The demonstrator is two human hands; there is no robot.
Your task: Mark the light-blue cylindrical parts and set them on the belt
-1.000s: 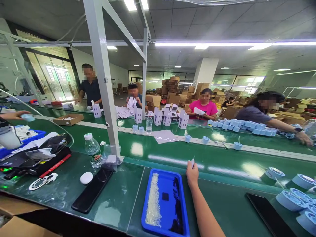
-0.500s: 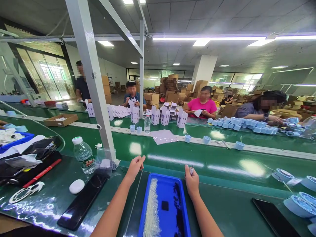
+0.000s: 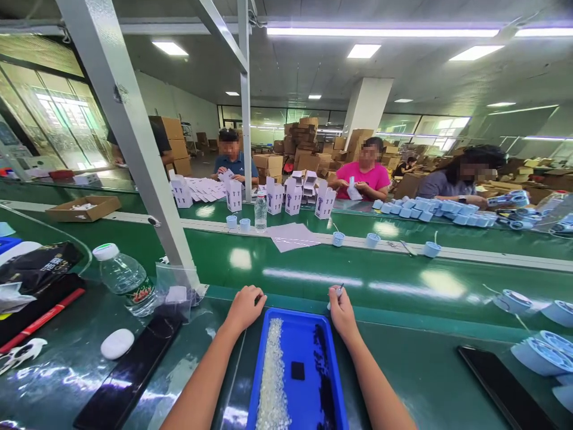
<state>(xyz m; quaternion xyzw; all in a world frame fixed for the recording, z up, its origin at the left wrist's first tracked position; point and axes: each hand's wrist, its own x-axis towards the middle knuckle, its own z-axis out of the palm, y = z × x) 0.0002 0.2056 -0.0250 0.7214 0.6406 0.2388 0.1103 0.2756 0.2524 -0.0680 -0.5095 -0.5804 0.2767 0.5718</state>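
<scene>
A blue tray lies on the green table right in front of me, with a strip of small white bits down its left side, a dark strip on its right and a small black square in the middle. My left hand rests at the tray's far left corner, fingers curled closed; what they hold is hidden. My right hand sits at the far right corner, pinched on a small white piece with a thin tip.
A water bottle, a clear bag, a white oval case and a black phone lie to the left. Another phone and light blue spools lie right. Several people work across the green conveyor.
My left arm came into view and its hand settled at the tray's far left corner. My right hand stayed at the far right corner. The view tilted down slightly.
</scene>
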